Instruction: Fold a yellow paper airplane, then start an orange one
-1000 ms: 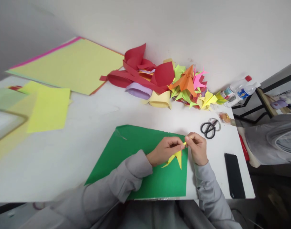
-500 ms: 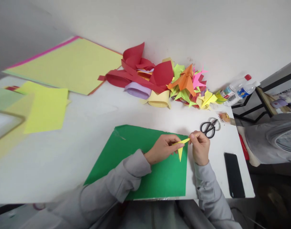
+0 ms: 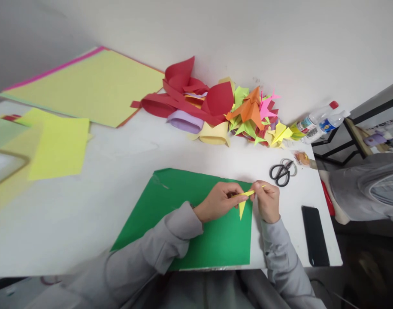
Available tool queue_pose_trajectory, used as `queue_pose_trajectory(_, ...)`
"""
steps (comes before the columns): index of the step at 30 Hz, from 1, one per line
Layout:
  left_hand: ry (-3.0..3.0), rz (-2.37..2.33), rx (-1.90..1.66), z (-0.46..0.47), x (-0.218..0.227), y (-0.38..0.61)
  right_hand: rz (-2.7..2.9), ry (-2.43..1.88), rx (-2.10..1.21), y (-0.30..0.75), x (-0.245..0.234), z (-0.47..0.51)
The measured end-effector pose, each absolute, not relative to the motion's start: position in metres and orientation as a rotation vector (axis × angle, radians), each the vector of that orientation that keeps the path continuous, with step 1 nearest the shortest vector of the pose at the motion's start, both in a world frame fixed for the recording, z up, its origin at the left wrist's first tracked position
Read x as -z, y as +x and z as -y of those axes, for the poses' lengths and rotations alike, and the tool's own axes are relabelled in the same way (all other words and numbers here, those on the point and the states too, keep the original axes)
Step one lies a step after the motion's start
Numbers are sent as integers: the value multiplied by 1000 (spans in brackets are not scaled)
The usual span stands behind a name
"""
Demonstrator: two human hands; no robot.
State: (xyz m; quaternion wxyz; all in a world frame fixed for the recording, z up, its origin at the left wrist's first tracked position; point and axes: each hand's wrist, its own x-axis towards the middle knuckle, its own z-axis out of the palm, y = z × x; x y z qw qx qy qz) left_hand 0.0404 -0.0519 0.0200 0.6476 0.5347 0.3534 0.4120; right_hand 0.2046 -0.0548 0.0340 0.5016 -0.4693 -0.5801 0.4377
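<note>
Both of my hands pinch a small yellow folded paper piece (image 3: 242, 206) over the right part of a green paper sheet (image 3: 196, 227) on the white table (image 3: 125, 171). My left hand (image 3: 217, 201) grips its left side with closed fingers. My right hand (image 3: 267, 201) pinches a thin yellow point at its upper right. One pointed flap hangs down between the hands.
A heap of red, purple, yellow, orange and pink folded papers (image 3: 222, 111) lies at the back by the wall. Black scissors (image 3: 282, 171) and a dark phone (image 3: 315, 235) lie to the right. Yellow sheets (image 3: 59, 146) and a big yellow-green board (image 3: 87, 86) lie left. Two bottles (image 3: 321, 120) lie beyond the table's right corner.
The yellow piece has been turned and drawn out: two flaps showed below a second ago, now one. My right hand moved out right, then came back closer to the left.
</note>
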Motion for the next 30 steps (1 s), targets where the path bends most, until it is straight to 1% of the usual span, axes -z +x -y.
queue_pose_trajectory(5,1092,-729,-836,52,-20,39,1419,-1137,-1022,207,-35,56)
queue_pose_trajectory(8,1096,-742,-807,51,-21,38,1388,-1136,-1058,208,-34,56)
queue_pose_trajectory(17,1102,-730,-808,50,-21,38,1336,-1195,-1151,206,-32,56)
queue_pose_trajectory(22,1087,-745,-822,51,-22,37,1304,-1140,-1233,210,-32,54)
queue_pose_trajectory(30,1128,-762,-843,49,-19,38,1284,-1154,-979,211,-36,54)
